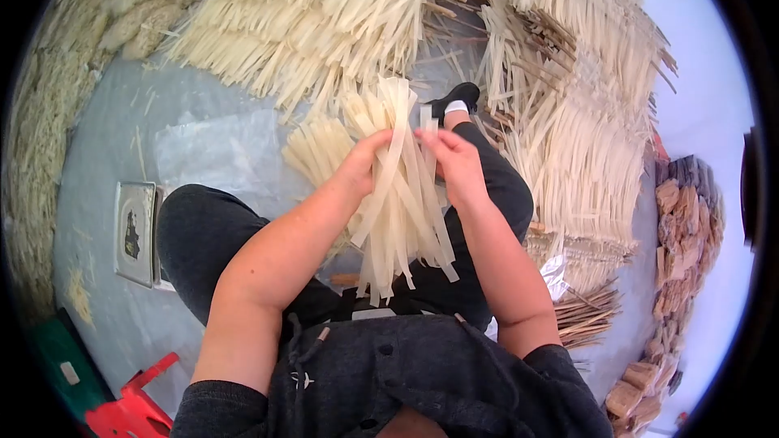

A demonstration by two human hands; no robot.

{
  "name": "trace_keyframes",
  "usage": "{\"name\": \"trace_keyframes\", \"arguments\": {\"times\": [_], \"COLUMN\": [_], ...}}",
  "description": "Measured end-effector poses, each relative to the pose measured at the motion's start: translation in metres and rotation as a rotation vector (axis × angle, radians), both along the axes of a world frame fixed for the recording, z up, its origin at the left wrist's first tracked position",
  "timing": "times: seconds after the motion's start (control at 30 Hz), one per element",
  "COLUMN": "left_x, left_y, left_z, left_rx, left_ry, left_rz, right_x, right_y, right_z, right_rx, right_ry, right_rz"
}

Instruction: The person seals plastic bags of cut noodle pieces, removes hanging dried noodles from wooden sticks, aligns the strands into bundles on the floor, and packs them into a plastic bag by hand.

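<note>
A loose bundle of pale flat strips (398,203) spreads out between my hands, above my lap. My left hand (365,164) is closed round the left side of the bundle, its fingertips hidden behind the strips. At the right side, my right hand (453,161) pinches a pale strip (428,123) between thumb and fingers. The strip stands upright beside the top of the bundle. More pale strips (312,150) lie just beyond my left forearm.
Large piles of pale strips (308,24) lie ahead, with another pile (592,105) at the right. A metal tray (136,234) rests left of my knee. Red (134,410) and green (69,363) objects are at the lower left; brown blocks (677,235) stack at the far right.
</note>
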State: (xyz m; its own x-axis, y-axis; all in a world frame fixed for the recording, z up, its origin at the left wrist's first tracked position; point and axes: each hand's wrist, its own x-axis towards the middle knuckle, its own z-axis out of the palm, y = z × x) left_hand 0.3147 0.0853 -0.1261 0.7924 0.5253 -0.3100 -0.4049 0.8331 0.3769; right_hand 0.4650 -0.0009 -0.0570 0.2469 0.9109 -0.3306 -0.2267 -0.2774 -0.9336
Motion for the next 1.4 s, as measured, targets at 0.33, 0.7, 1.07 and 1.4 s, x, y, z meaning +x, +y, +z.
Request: {"name": "trace_keyframes", "arguments": {"times": [0.33,0.7,1.07,1.4], "left_x": [0.007,-0.007,0.001,-0.017], "left_y": [-0.01,0.003,-0.002,0.033], "left_z": [0.015,0.034,0.043,0.042], "left_rx": [0.136,0.258,0.439,0.324], "left_ry": [0.109,-0.003,0.248,0.189], "left_rz": [0.185,-0.039,0.328,0.447], "right_x": [-0.027,-0.007,-0.026,-0.028], "right_y": [0.05,0.065,0.079,0.054], "right_z": [-0.008,0.02,0.018,0.037], "right_rx": [0.138,0.04,-0.009,0.12], "right_ry": [-0.352,-0.663,-0.562,-0.758], "right_rz": [-0.111,0.307,0.288,0.513]}}
